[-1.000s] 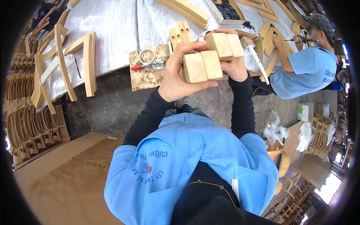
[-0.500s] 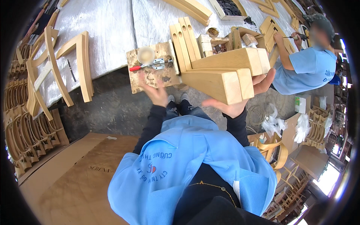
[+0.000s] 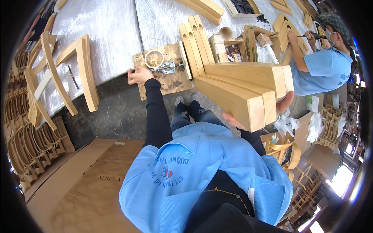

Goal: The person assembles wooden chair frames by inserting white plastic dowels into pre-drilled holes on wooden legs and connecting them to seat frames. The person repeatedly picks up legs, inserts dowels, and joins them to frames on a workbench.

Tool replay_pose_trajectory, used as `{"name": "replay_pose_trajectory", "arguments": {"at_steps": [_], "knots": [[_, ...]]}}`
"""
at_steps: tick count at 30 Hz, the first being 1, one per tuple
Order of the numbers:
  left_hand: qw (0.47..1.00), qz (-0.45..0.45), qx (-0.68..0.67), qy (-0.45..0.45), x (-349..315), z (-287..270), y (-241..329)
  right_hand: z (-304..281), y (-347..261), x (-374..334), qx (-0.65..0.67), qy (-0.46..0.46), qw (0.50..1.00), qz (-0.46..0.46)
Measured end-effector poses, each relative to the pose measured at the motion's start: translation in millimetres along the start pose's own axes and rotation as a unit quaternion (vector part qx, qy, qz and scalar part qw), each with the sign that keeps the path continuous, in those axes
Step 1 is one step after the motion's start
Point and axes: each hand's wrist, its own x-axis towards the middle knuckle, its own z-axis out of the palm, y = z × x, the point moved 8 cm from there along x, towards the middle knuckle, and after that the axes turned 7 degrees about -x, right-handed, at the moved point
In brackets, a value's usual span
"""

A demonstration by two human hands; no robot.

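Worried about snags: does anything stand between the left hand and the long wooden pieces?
Yes: the clamp on the board and a pale strip at its right edge stand between the left hand and the pieces.

Lower middle of frame: light blue shirt (image 3: 208, 145), collar flaps spread open; dark lettering (image 3: 178, 160) on the chest beside a small red-and-dark emblem (image 3: 167, 172). Black top (image 3: 229, 180) at the neckline, thin gold necklace (image 3: 227, 192) lying over it, small round charm. Left sleeve (image 3: 157, 112) black, close-fitting, down to the wrist of the left hand (image 3: 141, 75); right sleeve (image 3: 254, 140) black too. Centre: faded blue jeans (image 3: 181, 121), ripped; shoes (image 3: 179, 100) pale grey.
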Motion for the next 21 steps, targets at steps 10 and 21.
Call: {"name": "replay_pose_trajectory", "arguments": {"at_steps": [10, 21], "knots": [[0.838, 0.297, 0.278, -0.364, 30, 30, 21, -16, 24, 5, 0.154, 0.036, 0.985, 0.062], [0.794, 0.384, -0.039, -0.471, -95, 71, 126, -12, 54, -24, 0.427, 0.117, 0.885, 0.145]]}}
